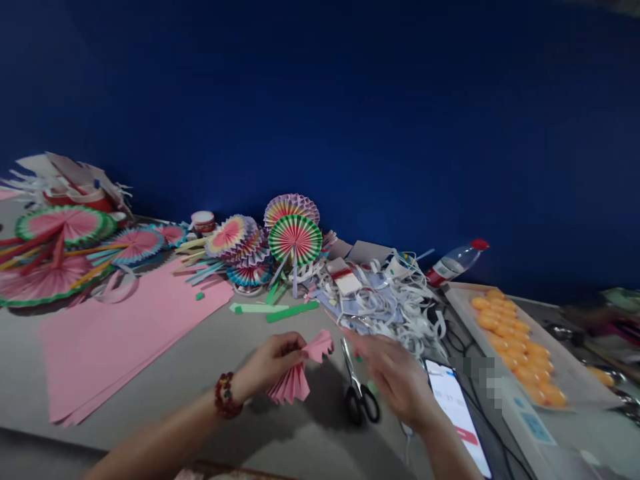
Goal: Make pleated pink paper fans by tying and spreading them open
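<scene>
A pleated pink paper fan piece (291, 385) is pinched in my left hand (273, 363), its folds spreading out below and to the right of the fingers. My right hand (393, 377) is over the table to the right of the scissors, its fingers pointing toward the heap of paper strips. Motion smears those fingertips, so I cannot tell whether they grip anything. Between my hands lies a pair of black-handled scissors (361, 393) with the blades pointing away from me. Just beyond are green paper strips (293, 311).
Pink paper sheets (125, 327) lie at left, near finished folded fans (65, 230). A green-rimmed fan (295, 240) stands at the back. White paper strips (400, 307), a bottle (455, 262), a lit phone (457, 417) and a tray (580, 393) of orange balls (515, 347) are on the right.
</scene>
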`<state>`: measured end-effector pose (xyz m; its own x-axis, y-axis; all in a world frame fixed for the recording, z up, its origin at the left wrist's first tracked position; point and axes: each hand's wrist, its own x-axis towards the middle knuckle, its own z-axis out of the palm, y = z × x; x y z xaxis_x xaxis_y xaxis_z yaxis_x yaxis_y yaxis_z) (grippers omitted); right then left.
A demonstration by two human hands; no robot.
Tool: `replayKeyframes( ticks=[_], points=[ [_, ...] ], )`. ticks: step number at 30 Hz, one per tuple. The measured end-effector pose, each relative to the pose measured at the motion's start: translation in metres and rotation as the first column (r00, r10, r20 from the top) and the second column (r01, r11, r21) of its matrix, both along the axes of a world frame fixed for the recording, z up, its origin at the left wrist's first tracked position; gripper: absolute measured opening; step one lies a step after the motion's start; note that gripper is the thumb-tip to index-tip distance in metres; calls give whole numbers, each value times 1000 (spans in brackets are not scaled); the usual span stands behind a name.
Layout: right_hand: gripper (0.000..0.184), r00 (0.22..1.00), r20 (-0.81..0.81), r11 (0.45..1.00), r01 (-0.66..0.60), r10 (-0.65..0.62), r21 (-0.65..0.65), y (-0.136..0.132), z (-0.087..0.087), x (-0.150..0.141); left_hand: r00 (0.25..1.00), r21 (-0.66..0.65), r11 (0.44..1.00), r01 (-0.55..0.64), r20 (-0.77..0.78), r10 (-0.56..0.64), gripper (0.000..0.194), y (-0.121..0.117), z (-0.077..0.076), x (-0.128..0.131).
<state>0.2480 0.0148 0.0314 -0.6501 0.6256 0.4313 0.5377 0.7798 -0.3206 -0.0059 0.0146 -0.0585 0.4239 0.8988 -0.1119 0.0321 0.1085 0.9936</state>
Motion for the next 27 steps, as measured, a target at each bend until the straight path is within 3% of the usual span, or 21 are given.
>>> replayKeyframes(
  ticks=[3, 7, 14, 18, 22, 27],
  points=[
    [56, 997, -57, 989, 56, -48, 134, -17, 1, 2, 997, 38, 998, -49, -52, 51, 29, 0, 2, 1],
    [51, 994, -112, 984, 10, 9, 175, -25, 4, -12, 992, 56, 995, -78, -93, 83, 28, -1, 0, 3],
    [22, 968, 233, 947, -160, 96, 278, -12, -11, -47, 994, 121, 990, -74, -66, 82, 20, -2, -4, 3],
    [33, 952, 284, 957, -183, 116, 224, -1, -17, -38, 999, 60, 998, 36, 10, -36, 15, 0, 6, -3],
    [33, 958, 263, 984, -144, 111, 108, 4, -17, -25, 979, 59, 978, 198, 38, -200, 25, 0, 19, -9],
    [19, 984, 179, 998, -32, 23, 48, 10, -20, -16, 993, 112, 987, 119, 5, -121, 30, -6, 29, -9]
  ],
)
